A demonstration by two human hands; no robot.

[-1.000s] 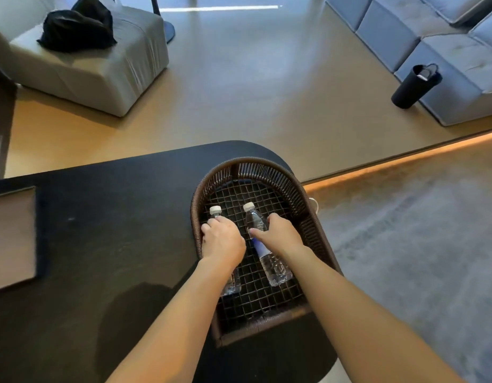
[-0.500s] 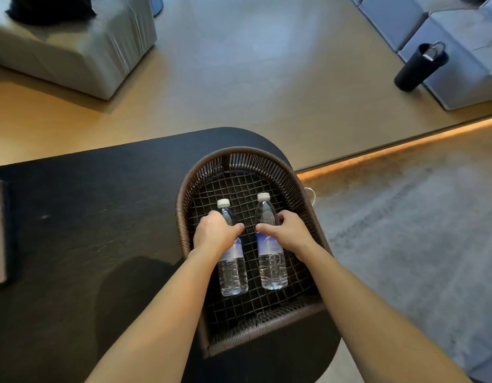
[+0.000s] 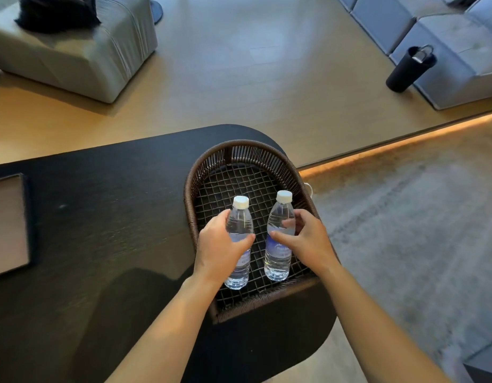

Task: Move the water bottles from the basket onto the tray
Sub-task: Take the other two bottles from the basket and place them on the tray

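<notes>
Two clear water bottles with white caps are held over the brown wicker basket (image 3: 267,157) on the black table. My left hand (image 3: 221,248) is shut around the left bottle (image 3: 240,225). My right hand (image 3: 308,241) grips the right bottle (image 3: 279,258) from its right side. Both bottles are tilted with caps pointing away from me, and look raised off the basket's mesh floor. The tray (image 3: 7,225), a flat brownish panel with a dark rim, lies at the table's far left edge, partly cut off.
The black table (image 3: 101,217) stretches left between basket and tray. A grey ottoman (image 3: 81,56) with a dark cloth stands beyond it, and a sofa (image 3: 446,37) with a black cylinder (image 3: 408,70) leaning on it is at the far right. Grey carpet lies to the right.
Both hands have closed on the two bottles, which lay flat in the basket, and raised them. The bottles now stand more upright and nearer to me.
</notes>
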